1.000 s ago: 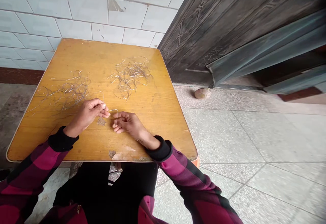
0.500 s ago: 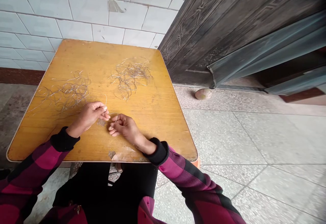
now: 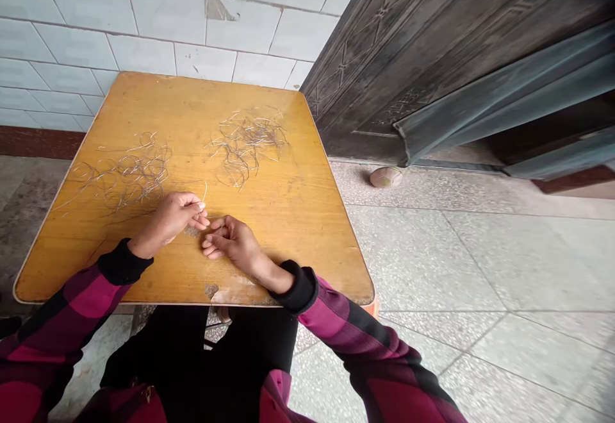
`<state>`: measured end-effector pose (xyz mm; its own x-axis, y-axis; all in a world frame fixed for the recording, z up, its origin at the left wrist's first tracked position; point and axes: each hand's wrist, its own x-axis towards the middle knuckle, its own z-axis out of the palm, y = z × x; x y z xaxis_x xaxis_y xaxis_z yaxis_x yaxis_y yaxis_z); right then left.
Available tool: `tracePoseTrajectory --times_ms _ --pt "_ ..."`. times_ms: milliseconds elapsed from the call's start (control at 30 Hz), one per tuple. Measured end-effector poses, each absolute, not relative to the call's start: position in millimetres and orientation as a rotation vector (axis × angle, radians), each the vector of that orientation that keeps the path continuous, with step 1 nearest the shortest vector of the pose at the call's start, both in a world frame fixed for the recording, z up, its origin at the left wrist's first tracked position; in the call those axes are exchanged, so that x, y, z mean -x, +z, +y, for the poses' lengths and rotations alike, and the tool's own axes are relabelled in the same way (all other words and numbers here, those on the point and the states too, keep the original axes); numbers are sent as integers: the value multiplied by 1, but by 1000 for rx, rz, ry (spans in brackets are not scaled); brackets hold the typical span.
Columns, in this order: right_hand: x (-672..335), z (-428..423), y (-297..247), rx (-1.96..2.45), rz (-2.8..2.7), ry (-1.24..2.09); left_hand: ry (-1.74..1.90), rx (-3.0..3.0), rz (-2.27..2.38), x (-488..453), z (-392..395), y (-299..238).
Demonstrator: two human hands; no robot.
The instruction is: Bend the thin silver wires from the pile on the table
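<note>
Between thumb and forefinger, my left hand (image 3: 180, 216) pinches a thin, pale wire (image 3: 206, 190), one end of which sticks up past the fingertips. Close beside it on the right, my right hand (image 3: 234, 241) has its thumb and fingers pressed together on the wire near its other part, mostly hidden by the fingers. Both hands are just above the near half of the wooden table (image 3: 298, 237). Beyond my left hand lies a loose tangle of thin wires (image 3: 139, 173). A second wire pile (image 3: 252, 138) is farther back, right of centre.
A white tiled wall (image 3: 163, 19) stands behind the table. To the right are a dark carved door (image 3: 365, 70), a grey-green curtain (image 3: 480, 109) and a worn ball (image 3: 385, 177) on the tiled floor (image 3: 423, 263).
My right hand has shifted slightly left, closer to my left hand. The wire's upright end leans a little farther right, and the loop at my right fingers no longer shows.
</note>
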<state>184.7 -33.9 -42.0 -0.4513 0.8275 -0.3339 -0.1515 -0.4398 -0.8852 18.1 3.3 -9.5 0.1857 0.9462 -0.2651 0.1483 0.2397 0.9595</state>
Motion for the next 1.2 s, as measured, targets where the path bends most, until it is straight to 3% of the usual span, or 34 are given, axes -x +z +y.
tracePoseTrajectory --times_ms 233,433,667,1200 --pt "-207 -19 -33 1165 -1520 1958 650 -1231 1177 -12 8 -6" --pt "-231 3 -22 1171 -1841 964 405 -1383 1115 -18 0 -7" --pt "-223 8 -23 1043 -2269 472 339 -1446 1073 -36 -7 -17" --pt "-228 29 -38 1225 -2195 518 746 -2342 1277 -30 -9 -23"
